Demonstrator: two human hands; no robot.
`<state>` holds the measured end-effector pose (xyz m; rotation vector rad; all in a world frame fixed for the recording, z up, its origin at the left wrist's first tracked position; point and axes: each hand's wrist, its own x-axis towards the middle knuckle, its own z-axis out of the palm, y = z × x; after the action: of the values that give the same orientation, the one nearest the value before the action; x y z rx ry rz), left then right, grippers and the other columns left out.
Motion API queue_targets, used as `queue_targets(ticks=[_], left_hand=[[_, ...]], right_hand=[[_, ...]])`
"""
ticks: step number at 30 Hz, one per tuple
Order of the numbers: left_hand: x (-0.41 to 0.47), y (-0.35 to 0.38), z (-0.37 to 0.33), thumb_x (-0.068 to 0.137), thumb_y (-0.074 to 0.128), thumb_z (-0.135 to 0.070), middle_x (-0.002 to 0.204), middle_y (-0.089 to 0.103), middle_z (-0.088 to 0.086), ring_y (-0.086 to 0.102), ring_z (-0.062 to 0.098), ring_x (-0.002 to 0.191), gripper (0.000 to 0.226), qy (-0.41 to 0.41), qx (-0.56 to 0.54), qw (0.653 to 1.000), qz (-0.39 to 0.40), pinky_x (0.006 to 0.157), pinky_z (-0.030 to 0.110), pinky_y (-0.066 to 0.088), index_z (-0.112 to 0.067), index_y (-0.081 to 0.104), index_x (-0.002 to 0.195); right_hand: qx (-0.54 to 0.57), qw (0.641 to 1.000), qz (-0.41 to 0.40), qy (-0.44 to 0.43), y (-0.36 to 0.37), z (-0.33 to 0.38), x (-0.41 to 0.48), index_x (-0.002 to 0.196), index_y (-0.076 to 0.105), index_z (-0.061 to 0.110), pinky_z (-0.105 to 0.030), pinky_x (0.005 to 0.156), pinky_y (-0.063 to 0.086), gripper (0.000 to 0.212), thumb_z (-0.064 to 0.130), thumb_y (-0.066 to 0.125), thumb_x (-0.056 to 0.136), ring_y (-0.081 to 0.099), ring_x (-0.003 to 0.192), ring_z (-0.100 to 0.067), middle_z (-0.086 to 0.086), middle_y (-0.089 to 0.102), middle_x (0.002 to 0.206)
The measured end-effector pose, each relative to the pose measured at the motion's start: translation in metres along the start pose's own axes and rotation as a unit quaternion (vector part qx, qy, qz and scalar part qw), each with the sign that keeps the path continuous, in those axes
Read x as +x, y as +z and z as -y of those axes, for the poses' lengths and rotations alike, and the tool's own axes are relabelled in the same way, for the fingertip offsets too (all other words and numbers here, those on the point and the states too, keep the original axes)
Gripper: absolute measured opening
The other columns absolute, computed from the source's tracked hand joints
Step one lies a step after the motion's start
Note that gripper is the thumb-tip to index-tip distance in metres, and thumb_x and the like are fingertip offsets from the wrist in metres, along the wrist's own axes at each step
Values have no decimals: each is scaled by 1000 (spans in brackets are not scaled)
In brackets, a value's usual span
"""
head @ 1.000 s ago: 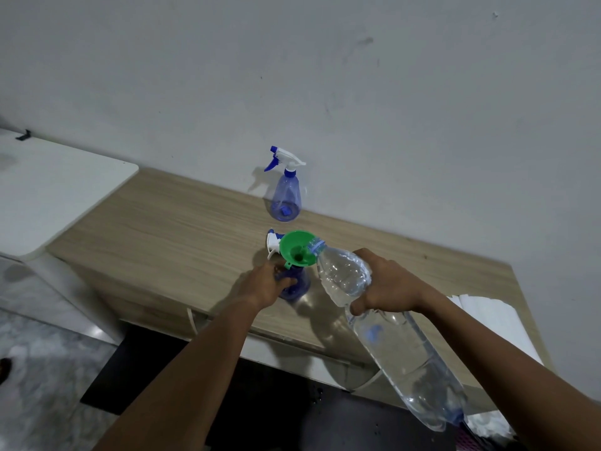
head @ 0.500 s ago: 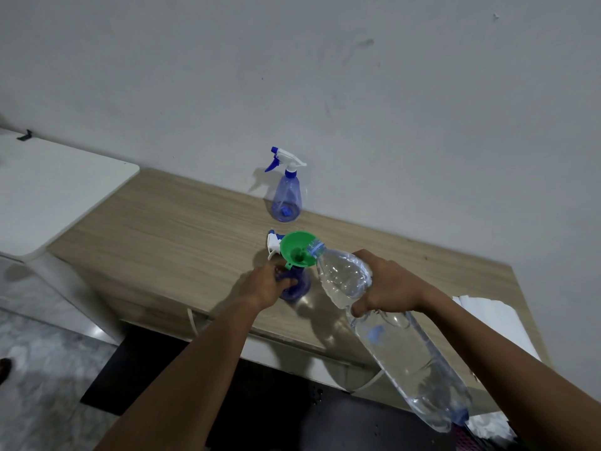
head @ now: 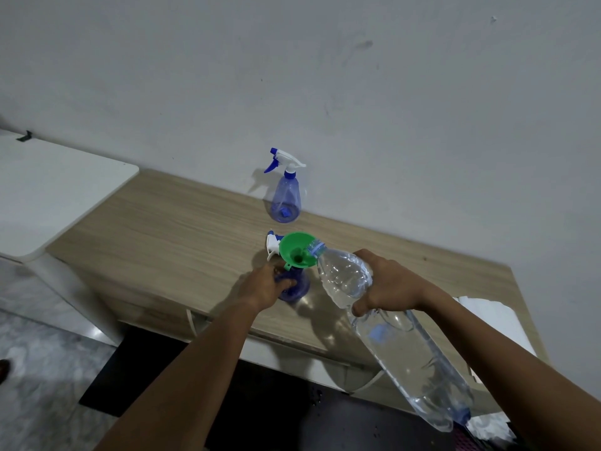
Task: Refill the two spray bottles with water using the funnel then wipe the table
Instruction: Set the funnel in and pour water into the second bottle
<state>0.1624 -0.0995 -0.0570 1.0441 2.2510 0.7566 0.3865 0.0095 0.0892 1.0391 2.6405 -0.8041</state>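
A green funnel (head: 296,252) sits in the neck of a blue spray bottle (head: 296,288) near the front of the wooden table (head: 169,236). My left hand (head: 265,284) grips that bottle's body. My right hand (head: 388,283) holds a large clear water bottle (head: 396,333), tilted with its open mouth over the funnel's rim. A loose white and blue spray head (head: 272,244) lies just left of the funnel. A second blue spray bottle (head: 286,198), with its spray head on, stands upright by the wall.
A white cloth (head: 487,320) lies at the table's right end. A white surface (head: 48,190) adjoins the table on the left. The grey wall runs right behind the table. Dark floor shows below the front edge.
The water bottle's base has risen slightly, so the tilt is a bit steeper. Both hands keep their grips in the same places.
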Motion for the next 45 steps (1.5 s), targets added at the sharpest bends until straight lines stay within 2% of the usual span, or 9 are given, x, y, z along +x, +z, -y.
queue_targets(ticks=[5,12,17,21,25,29,33,40,45], left_hand=[[1,0,1,80,72,-45,81,61,-10,67,26,94,30,1,-2,1000,4,81,34,50,-37,66,109],[0,-1,-1,84,71,-38,86,62,-6,66,26,98,33,4,-6,1000,-1,75,28,39,-32,65,116],[-3,-1,-5,87,71,-31,105,72,2,65,25,101,35,5,-20,1000,-2,74,25,36,-27,65,121],[-5,-3,-5,86,72,-32,96,69,-1,66,26,100,34,-2,-26,1000,2,75,26,37,-28,66,119],[-8,-4,-8,87,71,-31,105,72,3,65,26,102,33,-1,-26,1000,3,75,25,36,-26,66,120],[-8,-5,-9,84,71,-35,102,72,0,67,26,100,32,-7,-24,1000,3,77,29,42,-31,66,116],[-11,-6,-12,88,70,-27,103,70,2,63,22,97,34,-1,-45,999,5,74,24,35,-24,64,122],[-12,-7,-13,87,71,-31,105,71,3,65,26,101,33,-7,-38,999,9,75,25,36,-25,66,120],[-11,-7,-10,86,71,-32,104,71,2,65,27,100,34,-9,-34,999,9,76,26,38,-27,65,119]], right_hand=[[-7,1000,4,-2,-1,0,-1,137,43,29,-43,88,58,89,34,88,60,65,97,-15,8,63,115],[-10,1000,6,5,-2,-1,0,134,43,31,-43,85,59,88,34,88,58,66,94,-14,7,65,112],[-18,1000,9,3,-2,-1,0,136,42,29,-42,86,58,89,33,88,60,65,95,-14,7,64,113],[-23,1000,14,0,-2,-1,0,136,42,29,-41,85,59,89,35,88,60,65,95,-13,8,63,113],[-25,1000,17,-4,-3,1,0,136,43,27,-41,86,58,87,34,88,61,65,96,-14,8,62,114],[-25,999,19,1,-3,1,0,135,43,27,-42,84,59,88,36,87,59,66,93,-14,8,64,111],[-30,999,23,-6,-4,2,-1,133,45,25,-43,87,58,83,33,87,63,65,96,-15,10,60,113],[-34,999,28,-11,-5,2,-1,131,45,25,-43,89,58,79,31,88,66,64,99,-16,10,57,115],[-28,999,30,-4,-4,0,0,132,45,25,-44,88,59,81,33,88,63,66,96,-18,6,61,112]])
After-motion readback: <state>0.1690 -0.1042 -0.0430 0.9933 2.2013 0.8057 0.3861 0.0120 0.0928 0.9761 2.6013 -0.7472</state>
